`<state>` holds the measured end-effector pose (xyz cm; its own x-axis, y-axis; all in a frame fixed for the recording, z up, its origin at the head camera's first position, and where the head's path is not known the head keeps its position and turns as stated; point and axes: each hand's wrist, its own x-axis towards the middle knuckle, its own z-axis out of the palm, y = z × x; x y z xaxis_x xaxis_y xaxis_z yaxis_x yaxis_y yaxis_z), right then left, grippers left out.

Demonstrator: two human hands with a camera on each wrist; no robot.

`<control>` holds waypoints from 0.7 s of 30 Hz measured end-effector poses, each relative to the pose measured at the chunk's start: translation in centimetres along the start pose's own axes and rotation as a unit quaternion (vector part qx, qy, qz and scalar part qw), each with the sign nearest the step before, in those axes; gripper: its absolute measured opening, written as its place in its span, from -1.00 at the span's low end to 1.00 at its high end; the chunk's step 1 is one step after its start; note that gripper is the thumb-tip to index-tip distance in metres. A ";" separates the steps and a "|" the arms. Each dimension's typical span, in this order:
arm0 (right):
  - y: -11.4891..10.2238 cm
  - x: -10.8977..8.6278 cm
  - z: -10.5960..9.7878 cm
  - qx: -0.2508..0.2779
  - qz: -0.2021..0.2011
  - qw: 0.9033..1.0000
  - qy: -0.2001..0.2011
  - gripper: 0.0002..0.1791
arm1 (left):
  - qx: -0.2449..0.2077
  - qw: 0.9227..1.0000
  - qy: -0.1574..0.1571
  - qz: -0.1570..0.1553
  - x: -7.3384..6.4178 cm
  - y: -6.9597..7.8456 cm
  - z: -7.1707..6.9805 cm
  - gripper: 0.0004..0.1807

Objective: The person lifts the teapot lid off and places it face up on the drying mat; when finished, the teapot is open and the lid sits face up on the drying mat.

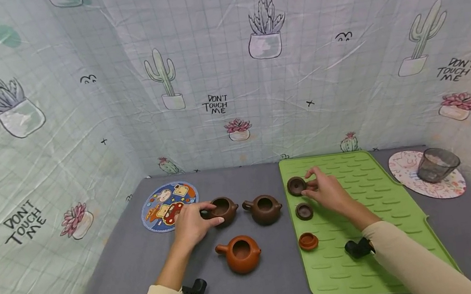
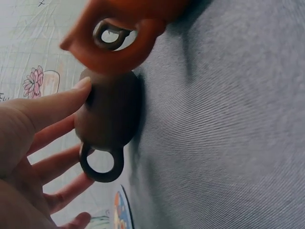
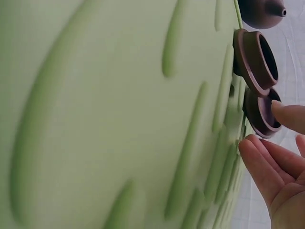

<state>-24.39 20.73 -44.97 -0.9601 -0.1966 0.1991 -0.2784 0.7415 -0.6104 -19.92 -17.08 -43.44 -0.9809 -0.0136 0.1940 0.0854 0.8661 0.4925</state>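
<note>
My left hand point(image 1: 190, 226) holds a small dark brown teapot point(image 1: 228, 219) at its handle side, thumb on the near wall and fingers behind. In the left wrist view its ring handle point(image 2: 102, 179) shows beside my spread fingers. With my right hand point(image 1: 327, 194) I pinch the rim of the farthest dark brown lid point(image 1: 296, 186), which lies upturned on the green mat point(image 1: 357, 220). Nearer on the mat are a second dark brown lid point(image 1: 304, 212) and an orange lid point(image 1: 308, 241). Another brown teapot point(image 1: 266, 218) and an orange teapot point(image 1: 244, 261) stand lidless between my hands.
A round cartoon-printed mat point(image 1: 155, 209) lies behind my left hand. At the far right a dark translucent cup point(image 1: 437, 165) stands on a pink patterned mat point(image 1: 404, 171). A printed curtain point(image 1: 199, 136) closes off the grey table's back and sides.
</note>
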 end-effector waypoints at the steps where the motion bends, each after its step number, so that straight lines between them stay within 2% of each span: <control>1: 0.0 -0.1 -0.1 -0.001 0.002 1.000 -0.003 -0.54 | -0.001 1.000 -0.004 0.001 0.1 -0.1 -0.1 -0.60; 8: 0.0 -0.5 -1.5 -0.006 0.019 0.999 -0.038 -0.42 | 0.004 0.999 -0.028 0.019 0.6 -0.1 -0.7 -0.65; 16: -0.8 -0.9 -3.1 -0.047 -0.006 0.997 -0.062 -0.21 | 0.030 0.997 -0.065 0.042 1.3 0.0 -2.2 -0.58; 21: -1.4 -0.6 -4.2 -0.093 -0.027 0.993 -0.070 -0.09 | 0.069 0.993 -0.073 0.060 2.0 0.3 -3.1 -0.46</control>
<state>-23.33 22.46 -40.99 -0.9422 -0.3160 0.1110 -0.3313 0.8304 -0.4479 -21.33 -18.37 -40.23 -0.9810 0.1576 0.1134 0.1879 0.9178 0.3497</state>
